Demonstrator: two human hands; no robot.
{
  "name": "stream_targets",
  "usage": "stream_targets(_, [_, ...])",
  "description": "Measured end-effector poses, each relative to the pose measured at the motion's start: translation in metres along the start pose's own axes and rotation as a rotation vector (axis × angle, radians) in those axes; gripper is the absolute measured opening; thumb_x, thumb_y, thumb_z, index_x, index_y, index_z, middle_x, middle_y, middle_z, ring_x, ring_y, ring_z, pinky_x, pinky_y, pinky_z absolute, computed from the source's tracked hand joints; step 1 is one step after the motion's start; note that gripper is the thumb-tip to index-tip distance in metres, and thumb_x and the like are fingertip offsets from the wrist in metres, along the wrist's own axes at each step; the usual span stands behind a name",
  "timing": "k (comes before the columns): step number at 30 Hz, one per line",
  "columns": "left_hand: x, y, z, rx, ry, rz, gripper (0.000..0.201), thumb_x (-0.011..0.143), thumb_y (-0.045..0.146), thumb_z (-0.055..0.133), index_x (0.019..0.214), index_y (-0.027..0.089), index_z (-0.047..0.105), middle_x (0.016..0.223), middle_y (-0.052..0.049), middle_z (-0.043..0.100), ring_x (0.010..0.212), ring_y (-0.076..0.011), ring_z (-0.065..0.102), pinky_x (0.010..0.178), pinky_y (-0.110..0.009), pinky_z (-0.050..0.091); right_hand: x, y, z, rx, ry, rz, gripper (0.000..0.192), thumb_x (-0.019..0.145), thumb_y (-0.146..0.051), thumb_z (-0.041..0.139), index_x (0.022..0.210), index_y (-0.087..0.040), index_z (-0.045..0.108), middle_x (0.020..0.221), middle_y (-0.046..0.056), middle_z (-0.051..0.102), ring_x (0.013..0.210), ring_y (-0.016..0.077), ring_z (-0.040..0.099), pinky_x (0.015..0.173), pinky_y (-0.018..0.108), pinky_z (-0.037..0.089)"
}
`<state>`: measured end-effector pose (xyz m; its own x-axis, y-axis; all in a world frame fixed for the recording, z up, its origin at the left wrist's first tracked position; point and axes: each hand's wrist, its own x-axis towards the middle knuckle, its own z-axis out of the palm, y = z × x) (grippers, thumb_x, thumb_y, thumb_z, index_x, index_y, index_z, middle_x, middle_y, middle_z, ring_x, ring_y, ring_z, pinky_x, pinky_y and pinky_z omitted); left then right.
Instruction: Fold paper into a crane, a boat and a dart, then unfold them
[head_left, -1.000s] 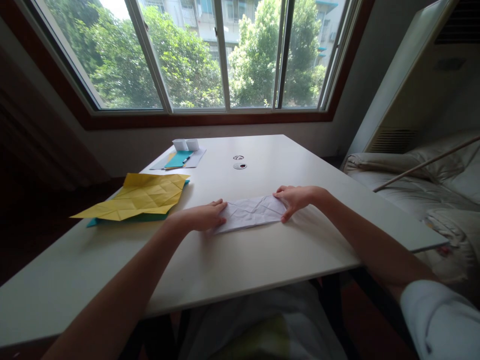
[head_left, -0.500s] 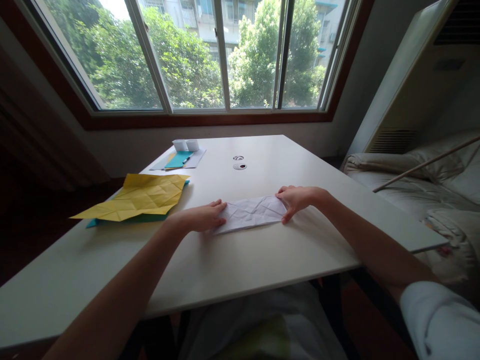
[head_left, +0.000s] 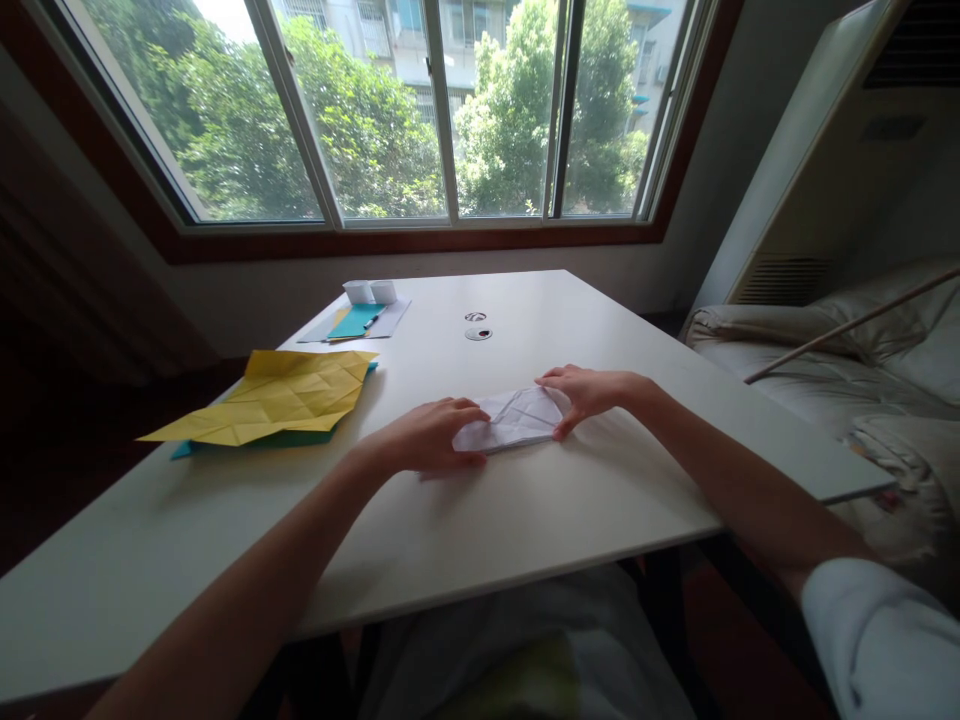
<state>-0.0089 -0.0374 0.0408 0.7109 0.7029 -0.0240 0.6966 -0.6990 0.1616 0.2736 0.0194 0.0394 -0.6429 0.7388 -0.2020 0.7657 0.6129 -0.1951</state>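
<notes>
on the white table (head_left: 525,520), just before the person, a creased white folded paper sheet (head_left: 514,420) lies between both hands. left hand (head_left: 427,437) pinches its left end, right hand (head_left: 589,392) grips the right; folding seems underway, wanting aligned edges next.

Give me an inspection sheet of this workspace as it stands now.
Surface: white table, two round grommet holes near the middle.
Job's things: creased white paper, lying on the table.
Clutter: yellow creased sheet over a teal one; papers and two small white pieces at the far edge.
Grippers: left hand on the paper's left end, right hand pinching its right end.
Cables: nothing seen.
Surroundings: window with trees; bedding at right.
</notes>
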Motion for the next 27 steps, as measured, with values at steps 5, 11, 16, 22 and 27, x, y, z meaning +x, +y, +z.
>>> stream_targets(5, [0.001,-0.002,0.0,0.041,-0.003,-0.002,0.055,0.073,0.059,0.053,0.117,0.027,0.054,0.114,-0.006,0.059,0.103,-0.0244,0.054,0.084,-0.032,0.041,-0.003,-0.008,-0.003,0.072,0.075,-0.093,0.094,0.056,-0.064,0.066,0.136,-0.023,0.037,0.134,0.011,0.043,0.122,0.0317,0.037,0.096,0.04,0.035])
stream_targets(11, [-0.001,-0.001,-0.005,0.04,0.018,-0.006,0.041,0.077,0.05,0.05,0.11,0.026,0.059,0.102,-0.005,0.065,0.092,-0.0221,0.059,0.077,-0.029,0.042,0.0,-0.018,-0.007,0.008,0.335,-0.242,0.042,0.077,-0.046,0.057,0.108,-0.019,0.061,0.104,0.01,0.062,0.096,0.0234,0.055,0.08,0.035,0.043])
stream_targets(16, [-0.002,0.0,-0.011,0.032,0.092,-0.074,0.024,0.079,0.036,0.046,0.088,0.025,0.066,0.081,-0.001,0.068,0.07,-0.0173,0.061,0.064,-0.026,0.041,0.001,-0.026,-0.007,-0.111,0.524,-0.314,0.02,0.085,-0.032,0.05,0.09,-0.018,0.064,0.087,0.007,0.065,0.083,0.0196,0.055,0.076,0.034,0.042])
stream_targets(22, [0.002,-0.012,-0.019,-0.345,0.329,-0.294,0.021,0.072,0.036,0.054,0.076,0.019,0.066,0.068,-0.001,0.066,0.06,-0.0132,0.058,0.056,-0.021,0.041,-0.001,-0.031,-0.008,-0.176,0.911,-0.26,0.022,0.086,-0.032,0.047,0.099,-0.019,0.059,0.099,0.008,0.062,0.094,0.0227,0.051,0.082,0.038,0.039])
stream_targets(27, [0.0,-0.017,-0.03,-0.892,0.423,-0.631,0.026,0.06,0.037,0.065,0.078,0.018,0.064,0.057,0.002,0.059,0.044,-0.0117,0.051,0.042,-0.021,0.035,0.001,-0.036,-0.005,-0.114,1.022,-0.224,0.02,0.086,-0.031,0.047,0.099,-0.02,0.058,0.097,0.007,0.062,0.094,0.0219,0.052,0.083,0.038,0.038])
